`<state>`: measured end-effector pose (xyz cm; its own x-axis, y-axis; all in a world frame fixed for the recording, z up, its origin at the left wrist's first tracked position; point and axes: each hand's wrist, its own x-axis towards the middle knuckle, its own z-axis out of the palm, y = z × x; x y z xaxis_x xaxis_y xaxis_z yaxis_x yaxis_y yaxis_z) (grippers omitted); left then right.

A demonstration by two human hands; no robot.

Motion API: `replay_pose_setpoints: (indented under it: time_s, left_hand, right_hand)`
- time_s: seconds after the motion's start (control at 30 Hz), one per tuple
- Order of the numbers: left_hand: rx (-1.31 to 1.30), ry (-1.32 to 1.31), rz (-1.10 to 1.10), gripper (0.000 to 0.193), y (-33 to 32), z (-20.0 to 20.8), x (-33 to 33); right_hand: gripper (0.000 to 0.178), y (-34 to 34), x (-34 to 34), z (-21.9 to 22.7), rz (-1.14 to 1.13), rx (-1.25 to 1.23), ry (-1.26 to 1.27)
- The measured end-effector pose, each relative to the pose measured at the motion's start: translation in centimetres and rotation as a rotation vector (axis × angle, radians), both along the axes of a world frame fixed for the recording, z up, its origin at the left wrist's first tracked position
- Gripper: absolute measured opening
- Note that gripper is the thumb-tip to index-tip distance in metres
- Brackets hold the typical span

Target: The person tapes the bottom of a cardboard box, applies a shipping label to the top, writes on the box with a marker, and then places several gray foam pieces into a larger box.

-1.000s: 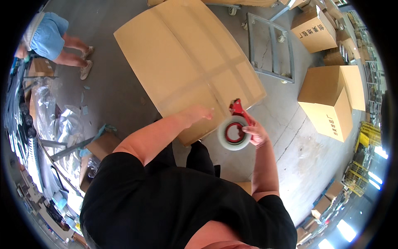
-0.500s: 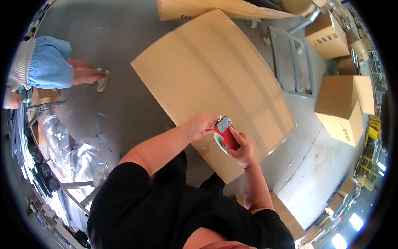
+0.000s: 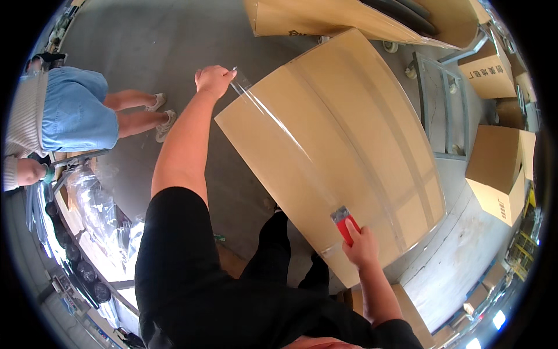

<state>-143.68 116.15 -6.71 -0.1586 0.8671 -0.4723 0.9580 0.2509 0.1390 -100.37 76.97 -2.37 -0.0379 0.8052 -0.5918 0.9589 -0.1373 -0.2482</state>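
Plainly two hands (image 3: 215, 80) (image 3: 361, 247), one dispenser (image 3: 342, 220), one tape (image 3: 271, 114).

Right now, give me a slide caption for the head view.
Clear tape, held in the left fingers, stretches over a large cardboard box; the right fingers grip a red dispenser.

one tape dispenser (image 3: 344, 224), one co-worker (image 3: 81, 113), two pale shoes (image 3: 166, 125)

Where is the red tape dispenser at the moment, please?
In the head view, the red tape dispenser is lower right of centre, in the right hand, over the large cardboard box.
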Motion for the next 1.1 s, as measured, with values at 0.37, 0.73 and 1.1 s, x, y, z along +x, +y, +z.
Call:
replay_pose_setpoints:
  time_s: [0.37,0.73,1.1]
  left_hand:
    - [-0.294,-0.562,0.565,0.038,2.8,-15.9,-2.6]
    - [0.224,0.323,-0.028,0.071,-10.3,-11.5,8.9]
    - [0.078,0.349,-0.078,0.072,-17.0,-10.7,15.3]
  right_hand:
    - [0.063,2.6,-1.5,-2.9,0.002,0.049,0.016]
    - [0.061,3.8,-0.9,-2.1,-0.039,-0.079,0.003]
    - [0.066,-20.7,19.4,0.7,-0.028,-0.116,-0.073]
